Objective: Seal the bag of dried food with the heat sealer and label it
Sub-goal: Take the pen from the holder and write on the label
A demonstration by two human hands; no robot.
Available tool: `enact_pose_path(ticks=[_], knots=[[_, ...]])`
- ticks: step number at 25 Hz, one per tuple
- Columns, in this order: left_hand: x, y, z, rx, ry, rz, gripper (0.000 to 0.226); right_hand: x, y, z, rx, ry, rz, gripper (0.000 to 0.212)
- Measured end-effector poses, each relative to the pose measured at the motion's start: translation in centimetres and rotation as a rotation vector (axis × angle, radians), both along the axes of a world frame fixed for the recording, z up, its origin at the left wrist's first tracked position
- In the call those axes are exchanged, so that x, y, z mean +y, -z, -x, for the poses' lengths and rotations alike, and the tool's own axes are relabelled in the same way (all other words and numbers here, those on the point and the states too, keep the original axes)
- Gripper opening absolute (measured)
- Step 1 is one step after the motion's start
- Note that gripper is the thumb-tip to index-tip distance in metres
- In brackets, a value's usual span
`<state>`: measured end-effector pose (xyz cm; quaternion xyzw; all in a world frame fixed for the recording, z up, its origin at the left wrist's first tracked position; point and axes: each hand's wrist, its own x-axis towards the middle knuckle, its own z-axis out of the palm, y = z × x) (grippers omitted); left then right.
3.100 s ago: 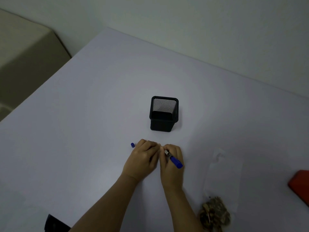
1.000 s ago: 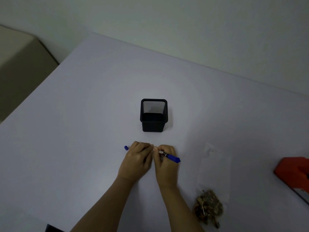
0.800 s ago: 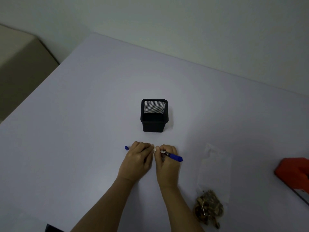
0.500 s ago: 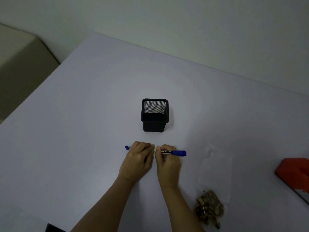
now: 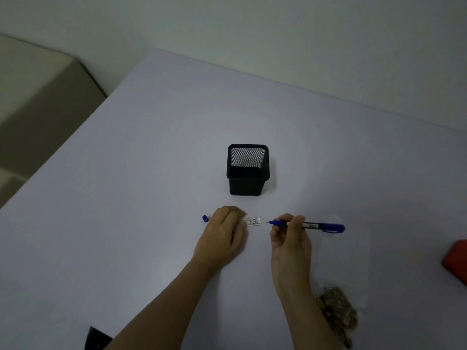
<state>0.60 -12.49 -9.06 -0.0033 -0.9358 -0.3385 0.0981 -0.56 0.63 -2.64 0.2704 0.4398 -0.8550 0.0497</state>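
A small white label with blue writing lies on the pale table. My left hand presses its left end flat with the fingertips. My right hand holds a blue pen level, its tip pointing left and lifted just right of the label. The pen's blue cap lies left of my left hand. The clear bag with brown dried food in its lower end lies flat at the lower right. A red heat sealer shows at the right edge.
A black mesh pen holder stands upright just beyond my hands. A dark object pokes in at the bottom edge. A beige block sits off the table's left side.
My right hand has drawn away to the right with the pen, uncovering the written label. The pen has turned level. My left hand has stayed on the label's left end.
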Motion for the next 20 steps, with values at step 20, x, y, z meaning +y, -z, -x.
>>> enact_pose_path(ticks=[20], knots=[[0.2,-7.9,-2.0,-0.374,-0.588,-1.113,0.015,1.3,-3.9,-0.1,-0.158,0.097,0.162,0.017]])
